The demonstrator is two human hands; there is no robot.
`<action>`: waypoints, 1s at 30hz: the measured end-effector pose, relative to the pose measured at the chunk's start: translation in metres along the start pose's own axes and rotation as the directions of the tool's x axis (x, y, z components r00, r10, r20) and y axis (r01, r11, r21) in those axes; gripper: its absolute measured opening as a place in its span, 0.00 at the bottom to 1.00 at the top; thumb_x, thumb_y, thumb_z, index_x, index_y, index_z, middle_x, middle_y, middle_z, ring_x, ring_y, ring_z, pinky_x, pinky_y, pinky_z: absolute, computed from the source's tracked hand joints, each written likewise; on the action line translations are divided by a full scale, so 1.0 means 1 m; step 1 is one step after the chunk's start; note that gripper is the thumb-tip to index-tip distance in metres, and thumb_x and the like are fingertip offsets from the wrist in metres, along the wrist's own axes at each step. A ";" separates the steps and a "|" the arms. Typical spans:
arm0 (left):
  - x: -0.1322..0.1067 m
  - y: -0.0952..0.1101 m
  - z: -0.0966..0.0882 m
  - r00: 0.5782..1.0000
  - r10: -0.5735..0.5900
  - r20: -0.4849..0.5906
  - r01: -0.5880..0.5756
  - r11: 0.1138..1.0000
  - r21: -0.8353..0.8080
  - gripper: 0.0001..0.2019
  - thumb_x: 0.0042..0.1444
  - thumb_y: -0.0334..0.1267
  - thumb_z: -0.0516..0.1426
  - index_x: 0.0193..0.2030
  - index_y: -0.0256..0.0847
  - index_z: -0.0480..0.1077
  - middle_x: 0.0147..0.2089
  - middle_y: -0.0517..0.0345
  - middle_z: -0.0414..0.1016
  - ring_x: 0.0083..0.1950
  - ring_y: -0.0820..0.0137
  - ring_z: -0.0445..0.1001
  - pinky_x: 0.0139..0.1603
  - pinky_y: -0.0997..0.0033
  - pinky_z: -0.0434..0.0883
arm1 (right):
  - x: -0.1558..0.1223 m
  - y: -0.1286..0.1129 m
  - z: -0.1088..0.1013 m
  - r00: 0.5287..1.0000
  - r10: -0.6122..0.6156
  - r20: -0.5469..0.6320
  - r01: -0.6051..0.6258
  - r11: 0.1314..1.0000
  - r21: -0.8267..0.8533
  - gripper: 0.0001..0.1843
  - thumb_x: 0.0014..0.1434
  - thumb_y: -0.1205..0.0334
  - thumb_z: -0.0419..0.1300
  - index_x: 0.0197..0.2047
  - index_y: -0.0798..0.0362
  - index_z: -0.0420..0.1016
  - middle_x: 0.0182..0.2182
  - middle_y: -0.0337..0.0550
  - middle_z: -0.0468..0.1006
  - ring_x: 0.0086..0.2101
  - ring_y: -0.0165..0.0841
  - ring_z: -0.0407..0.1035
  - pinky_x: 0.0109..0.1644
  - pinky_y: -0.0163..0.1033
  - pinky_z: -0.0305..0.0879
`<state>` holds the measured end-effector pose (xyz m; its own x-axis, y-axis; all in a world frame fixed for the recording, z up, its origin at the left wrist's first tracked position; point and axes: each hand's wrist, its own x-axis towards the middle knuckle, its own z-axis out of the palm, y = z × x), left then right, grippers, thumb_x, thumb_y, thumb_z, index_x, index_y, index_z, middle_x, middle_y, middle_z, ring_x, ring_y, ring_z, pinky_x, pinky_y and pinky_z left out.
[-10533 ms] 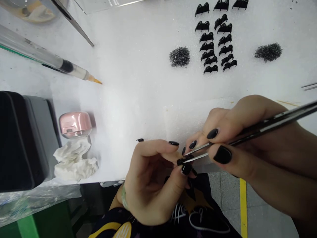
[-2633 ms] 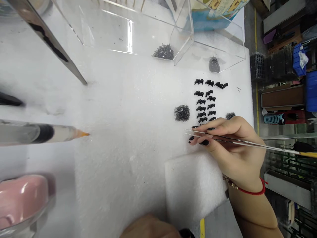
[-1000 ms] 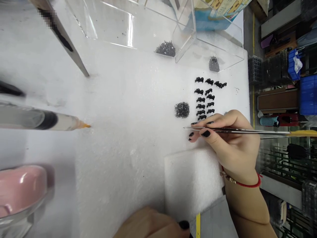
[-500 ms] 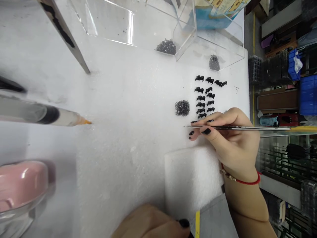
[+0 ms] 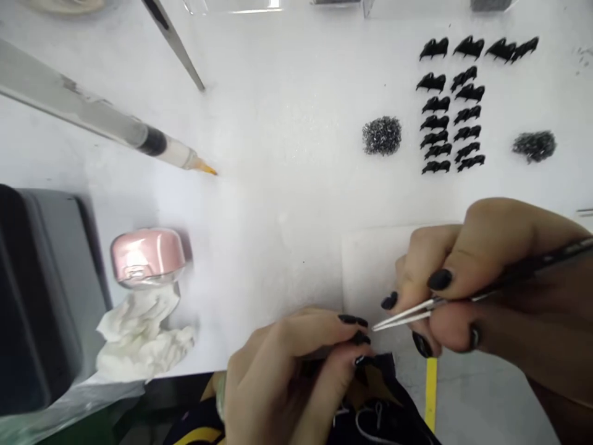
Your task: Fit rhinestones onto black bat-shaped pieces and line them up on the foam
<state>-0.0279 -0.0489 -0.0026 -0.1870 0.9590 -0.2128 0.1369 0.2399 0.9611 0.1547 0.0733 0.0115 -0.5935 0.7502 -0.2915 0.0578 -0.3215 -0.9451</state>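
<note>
Near the front edge of the white work surface, my left hand is closed in a pinch. Between its thumb and index fingertip shows a small black piece, mostly hidden by the fingers and dark nails. My right hand grips a pair of tweezers with slightly parted tips, which end just right of the left fingertips. Beyond the hands, small black winged-looking pieces lie in rows. Left of those rows is a heap of tiny dark shiny bits, with another dark heap to their right.
At the left lie a syringe with an orange tip, a metal blade-like tool, a pink case, crumpled white tissue and a dark grey box. Clear plastic trays stand along the far edge.
The view has tipped down toward the front edge. My right hand has brought the tweezers from beside the rows to my left fingertips. Both hands are now close together.
</note>
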 end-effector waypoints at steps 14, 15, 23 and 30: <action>-0.002 0.013 0.007 0.966 -0.201 -0.163 0.181 0.975 -0.127 0.18 0.57 0.23 0.71 0.46 0.52 0.78 0.41 0.73 0.88 0.37 0.73 0.88 0.41 0.80 0.87 | 0.015 0.002 -0.002 0.991 -0.094 0.092 0.104 0.989 -0.106 0.08 0.63 0.63 0.72 0.32 0.47 0.80 0.27 0.37 0.83 0.25 0.32 0.78 0.23 0.32 0.77; -0.002 0.012 0.007 0.966 -0.198 -0.167 0.180 0.977 -0.118 0.17 0.58 0.25 0.72 0.46 0.51 0.78 0.41 0.73 0.88 0.37 0.72 0.88 0.40 0.79 0.87 | 0.017 0.002 -0.002 0.994 -0.083 0.077 0.090 0.992 -0.089 0.08 0.61 0.63 0.73 0.30 0.47 0.81 0.26 0.37 0.83 0.24 0.33 0.78 0.22 0.33 0.77; -0.004 0.011 0.009 0.964 -0.191 -0.186 0.174 0.979 -0.107 0.12 0.61 0.32 0.72 0.46 0.52 0.79 0.41 0.73 0.88 0.38 0.74 0.87 0.42 0.82 0.86 | 0.024 -0.002 -0.001 0.996 -0.019 0.087 0.029 0.992 -0.120 0.13 0.56 0.70 0.74 0.25 0.47 0.79 0.22 0.33 0.81 0.21 0.29 0.76 0.18 0.30 0.73; -0.003 0.011 0.008 0.958 -0.195 -0.209 0.185 0.980 -0.066 0.18 0.56 0.23 0.71 0.45 0.53 0.80 0.40 0.76 0.87 0.37 0.78 0.86 0.41 0.88 0.83 | 0.023 0.001 -0.001 0.997 -0.007 0.078 0.016 0.994 -0.109 0.10 0.55 0.69 0.73 0.27 0.46 0.82 0.23 0.34 0.82 0.22 0.31 0.77 0.18 0.32 0.72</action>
<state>-0.0182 -0.0479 0.0072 -0.4088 0.8409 -0.3547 0.0357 0.4030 0.9145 0.1416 0.0909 0.0039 -0.6547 0.7051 -0.2725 0.1355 -0.2452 -0.9600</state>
